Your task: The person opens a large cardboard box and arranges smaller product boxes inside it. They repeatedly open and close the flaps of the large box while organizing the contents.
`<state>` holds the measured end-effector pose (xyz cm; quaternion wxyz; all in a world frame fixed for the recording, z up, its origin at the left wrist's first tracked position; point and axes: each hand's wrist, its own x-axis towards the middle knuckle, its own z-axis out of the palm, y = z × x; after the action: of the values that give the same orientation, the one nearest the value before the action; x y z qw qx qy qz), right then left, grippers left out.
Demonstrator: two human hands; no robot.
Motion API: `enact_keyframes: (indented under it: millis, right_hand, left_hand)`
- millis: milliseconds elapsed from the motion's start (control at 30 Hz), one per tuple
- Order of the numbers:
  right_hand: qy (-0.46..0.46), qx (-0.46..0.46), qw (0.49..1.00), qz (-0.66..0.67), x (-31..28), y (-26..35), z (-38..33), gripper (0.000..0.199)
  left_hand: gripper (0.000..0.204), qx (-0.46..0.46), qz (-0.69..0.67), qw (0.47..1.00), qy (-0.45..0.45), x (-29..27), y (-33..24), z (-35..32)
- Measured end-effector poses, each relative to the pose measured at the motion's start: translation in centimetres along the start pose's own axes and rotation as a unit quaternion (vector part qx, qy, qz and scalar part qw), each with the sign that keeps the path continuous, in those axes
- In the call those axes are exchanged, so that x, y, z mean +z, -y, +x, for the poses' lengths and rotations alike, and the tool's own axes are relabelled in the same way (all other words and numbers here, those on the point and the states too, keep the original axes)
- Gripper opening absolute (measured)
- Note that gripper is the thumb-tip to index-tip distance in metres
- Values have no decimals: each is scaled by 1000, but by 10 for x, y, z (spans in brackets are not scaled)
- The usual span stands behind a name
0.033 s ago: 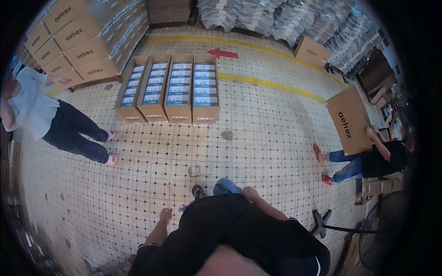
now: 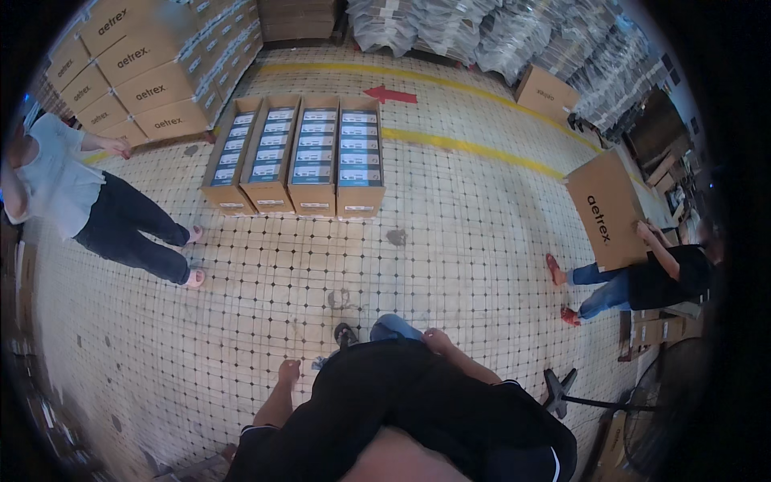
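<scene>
My left hand (image 2: 290, 371) hangs beside my body over the tiled floor, fingers curled in, with no object showing in it. My right hand (image 2: 438, 341) is at my other side, close to my jeans, also curled; nothing shows in its grasp. Neither hand touches a carton. Ahead of me, several open cartons (image 2: 360, 201) stand side by side on the floor. They are packed with rows of blue-and-white boxes (image 2: 315, 155). Their flaps are not raised over the contents.
At the left stands a person (image 2: 60, 165) in a white top, near tall stacked cartons (image 2: 144, 60). On the right another person (image 2: 666, 273) carries a big carton (image 2: 606, 209). A black stand base (image 2: 560, 391) sits near my right. Plastic-wrapped stacks (image 2: 450, 28) line the back.
The carton carried by the person on the right has shifted slightly leftward. The left person's outstretched hand has moved a little to the right. My hands look almost unmoved.
</scene>
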<state>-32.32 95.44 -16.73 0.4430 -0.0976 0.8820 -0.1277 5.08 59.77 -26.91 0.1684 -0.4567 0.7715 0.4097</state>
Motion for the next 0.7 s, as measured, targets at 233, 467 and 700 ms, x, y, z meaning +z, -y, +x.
enact_keyframes:
  millis: [233,467,700]
  right_hand:
    - [-10,-102,990,-97,-16,-12,27,42]
    - [-81,-56,995,24,-16,17,42,45]
    - [-46,19,990,135,4,12,1,50]
  left_hand:
    - [34,-122,-440,887,-74,-5,-91,22]
    - [39,-184,-276,943,4,5,-52,14]
    - [43,-132,-126,983,25,-13,-14,20]
